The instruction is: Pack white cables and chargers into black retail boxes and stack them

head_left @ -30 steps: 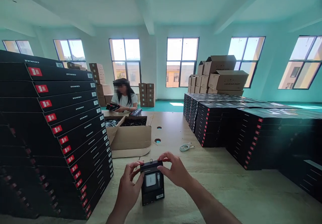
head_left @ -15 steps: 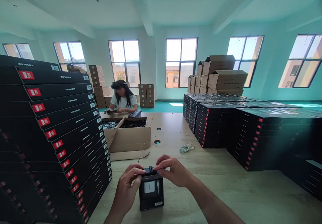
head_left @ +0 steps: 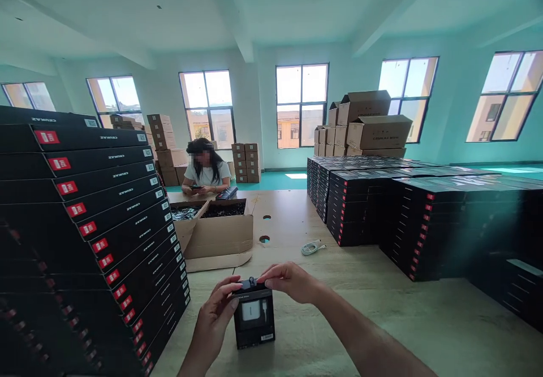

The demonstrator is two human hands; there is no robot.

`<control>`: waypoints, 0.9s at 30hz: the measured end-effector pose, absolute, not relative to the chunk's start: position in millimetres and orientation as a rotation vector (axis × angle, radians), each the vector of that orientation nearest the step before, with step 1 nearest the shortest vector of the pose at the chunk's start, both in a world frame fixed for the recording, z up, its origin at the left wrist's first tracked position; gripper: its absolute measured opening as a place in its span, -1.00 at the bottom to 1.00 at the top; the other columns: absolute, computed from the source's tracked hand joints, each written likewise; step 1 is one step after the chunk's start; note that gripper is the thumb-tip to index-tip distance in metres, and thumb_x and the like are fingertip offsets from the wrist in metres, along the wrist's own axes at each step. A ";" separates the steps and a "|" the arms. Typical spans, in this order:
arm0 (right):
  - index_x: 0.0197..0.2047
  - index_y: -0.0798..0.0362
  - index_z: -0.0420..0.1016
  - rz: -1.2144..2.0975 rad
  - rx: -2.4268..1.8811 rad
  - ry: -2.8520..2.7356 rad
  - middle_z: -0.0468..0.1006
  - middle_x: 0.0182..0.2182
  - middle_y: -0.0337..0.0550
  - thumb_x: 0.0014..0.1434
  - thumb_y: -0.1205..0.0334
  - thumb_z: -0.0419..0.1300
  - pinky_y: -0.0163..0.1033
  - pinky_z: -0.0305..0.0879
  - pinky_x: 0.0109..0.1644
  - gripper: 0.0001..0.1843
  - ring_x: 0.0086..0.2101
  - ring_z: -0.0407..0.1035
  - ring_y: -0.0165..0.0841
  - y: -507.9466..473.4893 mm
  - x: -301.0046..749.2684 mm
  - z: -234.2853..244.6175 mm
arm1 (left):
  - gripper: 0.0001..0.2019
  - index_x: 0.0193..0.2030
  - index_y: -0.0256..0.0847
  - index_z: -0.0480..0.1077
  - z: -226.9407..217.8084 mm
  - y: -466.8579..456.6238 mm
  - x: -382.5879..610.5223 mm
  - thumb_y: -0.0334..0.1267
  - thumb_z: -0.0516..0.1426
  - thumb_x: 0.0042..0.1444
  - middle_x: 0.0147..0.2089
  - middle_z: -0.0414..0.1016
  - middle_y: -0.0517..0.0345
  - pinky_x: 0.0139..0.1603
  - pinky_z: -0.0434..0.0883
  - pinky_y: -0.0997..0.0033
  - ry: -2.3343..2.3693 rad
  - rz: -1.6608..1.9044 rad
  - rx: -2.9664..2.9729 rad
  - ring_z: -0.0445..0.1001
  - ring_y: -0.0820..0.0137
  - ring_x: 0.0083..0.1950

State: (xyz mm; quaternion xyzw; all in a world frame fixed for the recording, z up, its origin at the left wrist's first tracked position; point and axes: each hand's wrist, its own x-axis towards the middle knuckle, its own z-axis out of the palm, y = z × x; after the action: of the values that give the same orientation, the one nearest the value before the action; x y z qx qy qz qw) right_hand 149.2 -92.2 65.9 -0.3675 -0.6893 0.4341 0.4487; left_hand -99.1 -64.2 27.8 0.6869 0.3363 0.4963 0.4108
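Observation:
A small black product box (head_left: 253, 320) with a clear window showing a white charger stands upright on the wooden table (head_left: 382, 309) just in front of me. My left hand (head_left: 215, 317) grips its upper left corner with curled fingers. My right hand (head_left: 288, 282) pinches the top flap near the hang tab, fingers pressed down on it.
A tall leaning stack of flat black boxes (head_left: 93, 224) fills the left. More black box stacks (head_left: 403, 213) stand on the right. An open cardboard carton (head_left: 216, 227) and a coiled white cable (head_left: 311, 247) lie beyond. A person (head_left: 206, 168) sits at the far end.
The box has gone from tilted and raised to standing upright. My fingers have closed down onto its top flap. The view has shifted slightly.

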 end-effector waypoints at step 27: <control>0.02 -0.01 0.64 1.115 -0.735 -0.996 0.63 -0.28 -0.18 0.03 -0.11 0.46 -0.13 0.52 -0.15 -0.46 -0.22 0.51 -0.27 -127.0 152.6 94.4 | -0.42 0.32 0.03 0.28 29.5 -140.8 -67.4 -0.01 0.24 0.17 0.51 0.09 -0.02 0.34 0.40 0.08 0.920 1.477 1.759 0.13 0.02 0.50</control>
State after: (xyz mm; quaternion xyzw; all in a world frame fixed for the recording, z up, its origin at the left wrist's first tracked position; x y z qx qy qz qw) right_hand 152.6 -127.0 94.4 -0.3263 -0.4425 0.4953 0.6726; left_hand -67.4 -140.8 29.5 0.6716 0.3513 0.5639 0.3278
